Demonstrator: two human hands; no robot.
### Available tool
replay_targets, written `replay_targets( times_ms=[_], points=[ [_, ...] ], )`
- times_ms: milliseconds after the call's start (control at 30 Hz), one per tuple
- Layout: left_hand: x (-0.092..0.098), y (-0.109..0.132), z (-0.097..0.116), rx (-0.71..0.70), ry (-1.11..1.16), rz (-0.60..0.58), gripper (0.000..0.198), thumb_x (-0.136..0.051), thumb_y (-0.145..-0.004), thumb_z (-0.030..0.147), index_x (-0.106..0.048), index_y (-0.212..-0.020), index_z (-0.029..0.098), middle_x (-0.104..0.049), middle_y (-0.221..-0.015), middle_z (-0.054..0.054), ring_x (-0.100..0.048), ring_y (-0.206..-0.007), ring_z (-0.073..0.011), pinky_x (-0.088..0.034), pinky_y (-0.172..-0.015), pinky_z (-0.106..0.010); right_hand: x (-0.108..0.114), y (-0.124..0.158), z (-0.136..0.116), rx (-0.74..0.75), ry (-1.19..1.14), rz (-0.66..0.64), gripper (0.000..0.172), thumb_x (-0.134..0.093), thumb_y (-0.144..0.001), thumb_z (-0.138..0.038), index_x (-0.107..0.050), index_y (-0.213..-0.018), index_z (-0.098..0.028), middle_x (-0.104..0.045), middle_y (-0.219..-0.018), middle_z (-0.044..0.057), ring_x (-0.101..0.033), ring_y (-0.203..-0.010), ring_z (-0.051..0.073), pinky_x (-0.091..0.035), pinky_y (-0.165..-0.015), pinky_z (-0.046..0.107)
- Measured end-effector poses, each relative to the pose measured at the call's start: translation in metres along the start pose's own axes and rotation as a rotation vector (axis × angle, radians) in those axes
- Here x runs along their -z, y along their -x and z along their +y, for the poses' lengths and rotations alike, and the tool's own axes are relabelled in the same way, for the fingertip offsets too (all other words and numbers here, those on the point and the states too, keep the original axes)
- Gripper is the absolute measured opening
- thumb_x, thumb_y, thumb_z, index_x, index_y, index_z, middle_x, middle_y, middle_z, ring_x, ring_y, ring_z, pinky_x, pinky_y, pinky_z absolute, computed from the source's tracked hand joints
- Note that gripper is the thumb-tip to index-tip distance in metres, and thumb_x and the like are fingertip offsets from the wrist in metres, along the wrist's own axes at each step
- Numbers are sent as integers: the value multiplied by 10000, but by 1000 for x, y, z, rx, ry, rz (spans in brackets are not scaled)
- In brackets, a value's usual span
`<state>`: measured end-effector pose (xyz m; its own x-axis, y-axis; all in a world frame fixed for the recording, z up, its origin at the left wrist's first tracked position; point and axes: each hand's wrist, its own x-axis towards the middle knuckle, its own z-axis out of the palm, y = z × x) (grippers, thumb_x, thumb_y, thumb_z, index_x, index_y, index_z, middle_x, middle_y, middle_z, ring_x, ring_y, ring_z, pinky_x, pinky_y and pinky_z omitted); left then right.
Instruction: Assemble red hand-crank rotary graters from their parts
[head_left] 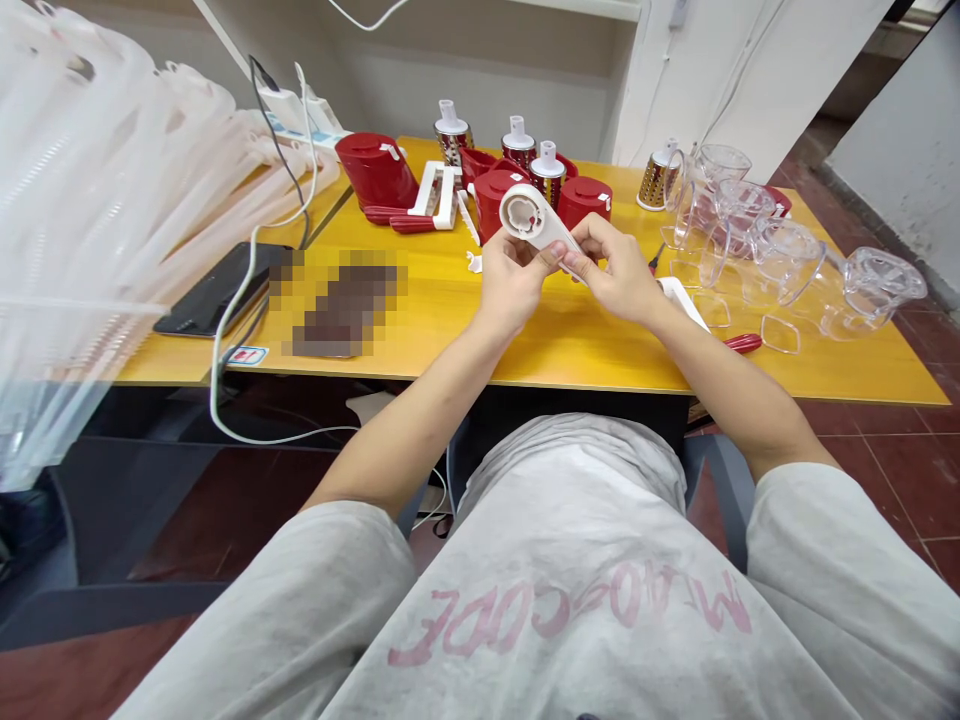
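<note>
A white plastic crank handle (531, 218) with a round ring end is held above the yellow table (450, 330). My left hand (512, 280) grips it from the left, fingers curled round its shaft. From the right, my right hand (616, 270) pinches the same shaft, thumb and forefinger pressed together on it. The ring end points up and away from me. Behind the hands stand red grater housings (377, 168) and metal grater drums with white caps (453, 131).
Clear plastic hoppers (780, 255) crowd the table's right side. A black phone (217, 290) and white cable (225, 330) lie at the left, beside stacked translucent plastic parts (90, 200). A blurred patch (341, 305) covers something near the front edge. Another white handle (682, 298) lies under my right wrist.
</note>
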<state>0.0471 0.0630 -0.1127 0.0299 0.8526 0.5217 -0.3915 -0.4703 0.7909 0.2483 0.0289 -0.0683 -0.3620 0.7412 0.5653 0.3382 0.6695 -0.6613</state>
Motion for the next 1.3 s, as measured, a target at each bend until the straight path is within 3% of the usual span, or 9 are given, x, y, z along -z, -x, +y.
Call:
replay_targets(
  times_ms=[100,367,567,767,967,1300],
  points=[
    [0,0,0,-28,-20,8,928,-1249,-600,885,-746,-1046,246,-878,-1107,-78,-888,-1321,-382,-759,-1209,-526,0,1,1,12,23,1,777,-636,-1108,-1077,-631,-1160,-302,-766,-970,18,-685,-881,215,-612,-832,394],
    [6,0,-12,-84,-57,-10,869,-1161,-796,898,-760,-1166,222,-877,-1206,-114,-873,-1400,-395,-761,-1219,-523,-2,3,-9,-22,27,8,673,-723,-1152,-962,-678,-1217,-293,-751,-943,23,-683,-916,237,-636,-856,405],
    [8,-3,-25,-97,-60,-8,833,-1043,-926,949,-806,-1248,218,-886,-1294,-136,-901,-1373,-365,-764,-1213,-511,-8,2,-6,2,-3,11,717,-591,-1178,-1013,-589,-1178,-296,-694,-908,-7,-623,-802,201,-562,-801,382],
    [5,-4,-20,-100,-17,18,833,-1099,-874,922,-869,-1267,225,-908,-1261,-133,-922,-1312,-352,-766,-1114,-436,-11,4,-8,-12,-20,-61,768,-544,-1176,-1038,-646,-1306,-288,-790,-988,20,-731,-875,235,-612,-913,422],
    [-1,-1,-12,-67,46,-20,817,-1176,-819,845,-886,-1285,240,-946,-1297,-137,-939,-1322,-361,-790,-1030,-398,-13,2,0,-19,-29,-82,818,-540,-1165,-1055,-695,-1146,-251,-819,-948,50,-760,-863,236,-617,-888,406],
    [2,4,-7,-120,-22,-9,798,-1139,-866,867,-881,-1279,236,-940,-1292,-156,-917,-1422,-404,-782,-1246,-560,-20,6,-7,-18,27,-35,705,-560,-1237,-924,-749,-1308,-249,-856,-1017,64,-791,-922,252,-646,-947,414]
  ],
)
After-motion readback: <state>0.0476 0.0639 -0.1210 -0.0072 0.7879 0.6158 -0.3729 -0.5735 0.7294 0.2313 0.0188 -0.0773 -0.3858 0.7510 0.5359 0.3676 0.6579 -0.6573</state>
